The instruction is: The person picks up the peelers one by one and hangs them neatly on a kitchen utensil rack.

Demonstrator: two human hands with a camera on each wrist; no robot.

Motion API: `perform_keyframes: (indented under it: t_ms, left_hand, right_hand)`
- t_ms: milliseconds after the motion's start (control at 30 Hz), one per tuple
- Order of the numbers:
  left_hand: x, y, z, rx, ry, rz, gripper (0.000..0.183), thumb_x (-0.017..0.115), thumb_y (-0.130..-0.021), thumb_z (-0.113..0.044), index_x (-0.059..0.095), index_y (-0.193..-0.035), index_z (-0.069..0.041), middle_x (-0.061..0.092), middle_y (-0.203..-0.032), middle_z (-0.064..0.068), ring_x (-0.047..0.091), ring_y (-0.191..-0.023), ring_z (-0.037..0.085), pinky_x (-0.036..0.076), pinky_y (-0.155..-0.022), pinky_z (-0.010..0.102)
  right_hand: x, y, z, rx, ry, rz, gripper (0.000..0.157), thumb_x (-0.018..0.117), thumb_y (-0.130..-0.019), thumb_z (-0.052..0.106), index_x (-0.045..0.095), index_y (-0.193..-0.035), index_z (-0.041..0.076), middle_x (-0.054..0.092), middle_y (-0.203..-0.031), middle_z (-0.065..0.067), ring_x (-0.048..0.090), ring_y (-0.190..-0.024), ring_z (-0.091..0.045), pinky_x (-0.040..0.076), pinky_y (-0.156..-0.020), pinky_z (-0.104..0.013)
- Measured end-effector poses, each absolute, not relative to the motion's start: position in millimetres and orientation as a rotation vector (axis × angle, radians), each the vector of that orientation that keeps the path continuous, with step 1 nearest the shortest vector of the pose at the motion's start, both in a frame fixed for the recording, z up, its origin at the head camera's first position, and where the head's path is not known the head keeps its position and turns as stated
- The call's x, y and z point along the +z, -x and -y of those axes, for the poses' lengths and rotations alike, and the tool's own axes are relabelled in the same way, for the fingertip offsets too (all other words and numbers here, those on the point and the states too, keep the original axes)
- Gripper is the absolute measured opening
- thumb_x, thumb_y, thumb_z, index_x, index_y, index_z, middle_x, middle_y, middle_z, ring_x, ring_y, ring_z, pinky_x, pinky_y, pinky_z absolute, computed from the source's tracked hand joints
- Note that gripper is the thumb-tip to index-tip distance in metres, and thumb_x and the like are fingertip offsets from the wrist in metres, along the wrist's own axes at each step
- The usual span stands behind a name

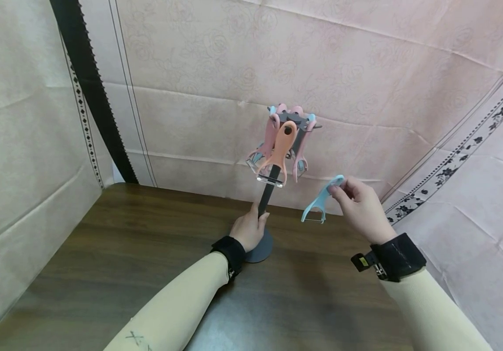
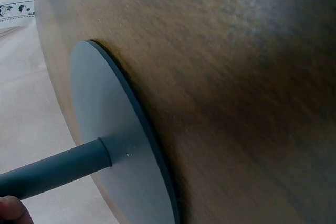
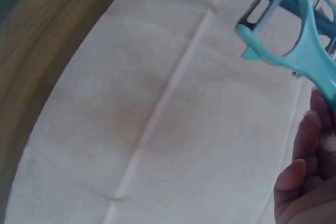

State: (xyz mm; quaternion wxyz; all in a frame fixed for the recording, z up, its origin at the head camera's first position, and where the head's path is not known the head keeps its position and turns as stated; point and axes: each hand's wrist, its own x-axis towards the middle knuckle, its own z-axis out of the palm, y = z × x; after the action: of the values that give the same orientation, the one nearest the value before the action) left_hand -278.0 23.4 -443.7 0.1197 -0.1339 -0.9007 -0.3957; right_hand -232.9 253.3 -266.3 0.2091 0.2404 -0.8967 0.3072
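A dark grey utensil stand [image 1: 270, 191] rises from a round base [image 1: 261, 247] on the wooden table. My left hand [image 1: 249, 229] grips its pole low down, just above the base; the left wrist view shows the pole [image 2: 58, 169] with only a fingertip at the edge. From the hooks at the top hang an orange peeler [image 1: 284, 144] and several pink ones, with bits of blue among them. To the right of the stand, my right hand [image 1: 362, 207] pinches a light blue peeler [image 1: 321, 199] by its handle end, blade down, apart from the stand.
The brown wooden table [image 1: 146, 253] spreads beneath both arms. Behind it hangs a pale patterned cloth [image 1: 190, 131], close past the stand. More cloth encloses the left and right sides, with a black strip [image 1: 95, 92] at the back left.
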Motion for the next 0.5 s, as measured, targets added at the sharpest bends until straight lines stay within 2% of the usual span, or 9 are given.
perform_keyframes:
  t_ms: [300,500]
  left_hand:
    - [-443.0,277.5,-23.6,-1.149,0.391,2.630,0.047,0.022,-0.092,-0.053,0.041,-0.106,-0.013,0.047,-0.063,-0.002,0.047,-0.049,0.011,0.036,-0.045,0.026]
    - [-443.8,279.2,-23.9,-1.139,0.382,2.624,0.046,0.022,-0.092,-0.053,0.040,-0.106,-0.013,0.048,-0.062,-0.002,0.047,-0.049,0.011,0.036,-0.045,0.026]
  right_hand:
    - [-253.0,230.2,-234.3,0.922,-0.735,2.434,0.014,0.048,-0.093,0.026,0.055,-0.090,0.013,0.048,-0.070,-0.001,0.038,-0.059,-0.013,0.031,-0.052,-0.026]
    - [-237.3,231.0,-222.2,0.961,-0.763,2.372,0.015,0.051,-0.091,0.025,0.058,-0.091,0.012,0.051,-0.070,0.000,0.040,-0.060,-0.014,0.032,-0.053,-0.026]
